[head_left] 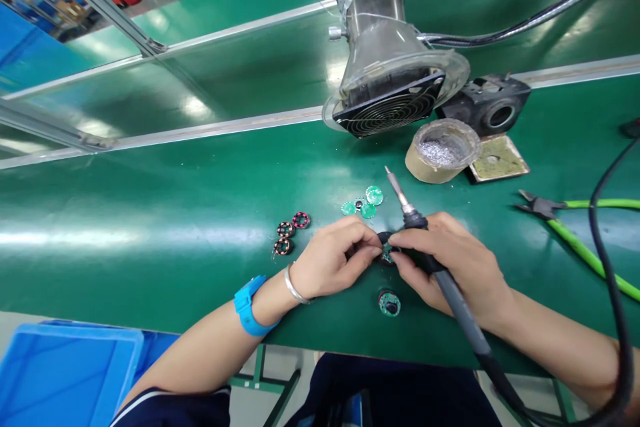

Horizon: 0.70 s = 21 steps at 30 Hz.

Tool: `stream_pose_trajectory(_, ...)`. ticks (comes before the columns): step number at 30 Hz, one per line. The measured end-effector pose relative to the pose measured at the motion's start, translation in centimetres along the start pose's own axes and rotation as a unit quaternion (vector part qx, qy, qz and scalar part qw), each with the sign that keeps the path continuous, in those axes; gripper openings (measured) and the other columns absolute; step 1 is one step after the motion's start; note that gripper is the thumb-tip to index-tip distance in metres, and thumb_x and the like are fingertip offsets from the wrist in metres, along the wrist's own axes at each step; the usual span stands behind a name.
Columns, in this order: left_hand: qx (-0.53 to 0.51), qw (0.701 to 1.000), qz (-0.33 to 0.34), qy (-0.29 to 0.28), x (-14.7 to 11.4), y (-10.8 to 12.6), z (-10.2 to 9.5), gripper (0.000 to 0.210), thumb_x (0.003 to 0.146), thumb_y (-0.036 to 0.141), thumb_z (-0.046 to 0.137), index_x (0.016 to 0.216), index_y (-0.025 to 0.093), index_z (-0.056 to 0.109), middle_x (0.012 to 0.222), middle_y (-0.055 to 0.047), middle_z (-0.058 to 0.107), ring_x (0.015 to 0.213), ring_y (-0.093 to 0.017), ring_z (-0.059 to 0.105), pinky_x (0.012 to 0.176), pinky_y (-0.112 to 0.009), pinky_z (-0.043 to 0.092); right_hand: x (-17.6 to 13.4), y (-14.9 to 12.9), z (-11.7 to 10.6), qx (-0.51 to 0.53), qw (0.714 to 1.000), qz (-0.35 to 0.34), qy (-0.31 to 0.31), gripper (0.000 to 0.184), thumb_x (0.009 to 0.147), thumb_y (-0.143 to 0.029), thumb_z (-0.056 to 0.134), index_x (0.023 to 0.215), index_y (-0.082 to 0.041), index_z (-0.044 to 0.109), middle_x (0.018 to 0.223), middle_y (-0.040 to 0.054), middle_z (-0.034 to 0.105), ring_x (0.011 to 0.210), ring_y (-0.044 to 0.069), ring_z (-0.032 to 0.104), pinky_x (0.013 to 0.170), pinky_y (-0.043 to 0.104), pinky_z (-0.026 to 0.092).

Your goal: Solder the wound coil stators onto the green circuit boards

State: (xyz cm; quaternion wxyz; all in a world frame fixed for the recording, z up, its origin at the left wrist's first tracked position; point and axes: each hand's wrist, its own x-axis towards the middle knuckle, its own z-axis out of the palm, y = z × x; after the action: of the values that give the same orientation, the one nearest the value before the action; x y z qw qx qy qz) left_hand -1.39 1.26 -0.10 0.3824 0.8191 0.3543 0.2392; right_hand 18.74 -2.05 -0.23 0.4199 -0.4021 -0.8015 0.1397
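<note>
My left hand [333,259] pinches a small round circuit board [387,255] between thumb and fingertips; the fingers hide much of it. Across from it, my right hand [463,270] has its thumb and forefinger at the same board's other side. That hand also holds a soldering iron [463,310], its metal tip pointing up and away over the bench. Close below the hands lies another round board [389,303] with a black part at its centre. Beyond my fingertips sit several small green round boards [374,195]. Left of my left hand are three copper-wound ring coils [285,229].
A fume extractor [393,103] hangs over the bench's far side. Below it stand a tape-roll cup of solder scraps [443,152], a sponge tray [500,157] and a black iron holder [493,107]. Green-handled cutters [565,220] and the iron's cable [603,247] lie right. A blue bin [70,373] stands lower left.
</note>
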Motion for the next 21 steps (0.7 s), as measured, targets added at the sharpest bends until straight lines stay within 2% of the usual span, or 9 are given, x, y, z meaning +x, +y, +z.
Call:
stream_pose_trajectory(7, 0.016, 1.000, -0.011, 0.006, -0.16, 0.25, 0.33, 0.007, 0.087, 0.018, 0.053, 0.085, 0.015, 0.059, 0.076, -0.002, 0.058, 0.068, -0.012, 0.052, 0.062, -0.023, 0.043, -0.25, 0.08, 0.91, -0.015, 0.998, -0.062, 0.016, 0.031, 0.080, -0.002, 0.061, 0.107, -0.016, 0.058, 0.069, -0.0006, 0.059, 0.062, 0.011, 0.049, 0.069, 0.030, 0.049)
stream_pose_trajectory(14, 0.009, 1.000, 0.016, 0.005, -0.17, -0.01, 0.21, 0.005, 0.084, 0.014, 0.054, 0.086, 0.015, 0.058, 0.075, -0.001, 0.056, 0.067, -0.011, 0.051, 0.062, -0.022, 0.043, 0.00, -0.15, 0.90, 0.002, 1.000, -0.018, 0.004, 0.026, 0.082, -0.005, 0.059, 0.105, -0.017, 0.058, 0.066, -0.0020, 0.056, 0.062, 0.011, 0.050, 0.063, 0.026, 0.047)
stream_pose_trajectory(21, -0.004, 0.999, 0.054, 0.007, 0.00, -0.30, 0.13, 0.004, 0.085, 0.016, 0.056, 0.088, 0.015, 0.058, 0.076, -0.002, 0.058, 0.071, -0.012, 0.053, 0.065, -0.023, 0.046, -0.15, -0.25, 0.81, 0.013, 1.000, -0.020, 0.009, 0.030, 0.080, -0.003, 0.061, 0.107, -0.017, 0.058, 0.068, -0.0022, 0.057, 0.063, 0.010, 0.049, 0.065, 0.025, 0.047)
